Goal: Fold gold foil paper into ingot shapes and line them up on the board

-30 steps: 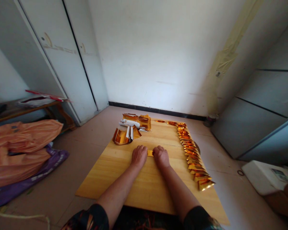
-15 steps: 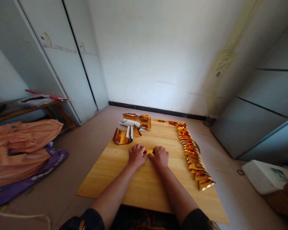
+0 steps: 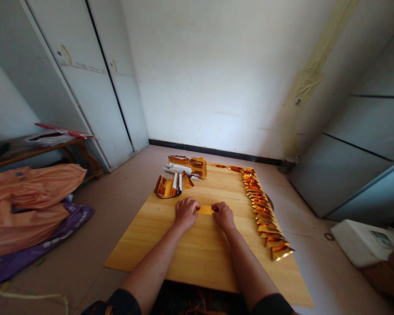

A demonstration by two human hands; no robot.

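Note:
Between my hands a small piece of gold foil paper (image 3: 205,210) lies flat near the middle of the wooden board (image 3: 144,245). My left hand (image 3: 186,212) pinches its left end with curled fingers. At the other end, my right hand (image 3: 223,215) grips the paper the same way. Both hands rest low over the board, and the fingertips are partly hidden. Beyond my left hand stands a bent stack of gold foil sheets (image 3: 167,187). Off to the right runs a long overlapping row of folded gold foil pieces (image 3: 261,212).
Another pile of gold and white sheets (image 3: 197,167) sits at the board's far left. Orange cloth (image 3: 33,192) and a purple bag (image 3: 75,218) lie on the floor at left. A white box (image 3: 364,240) stands at right, and a cabinet (image 3: 354,148) rises behind it.
My right hand has shifted slightly right, away from my left hand, so more of the gold paper shows between them. My left hand has barely moved.

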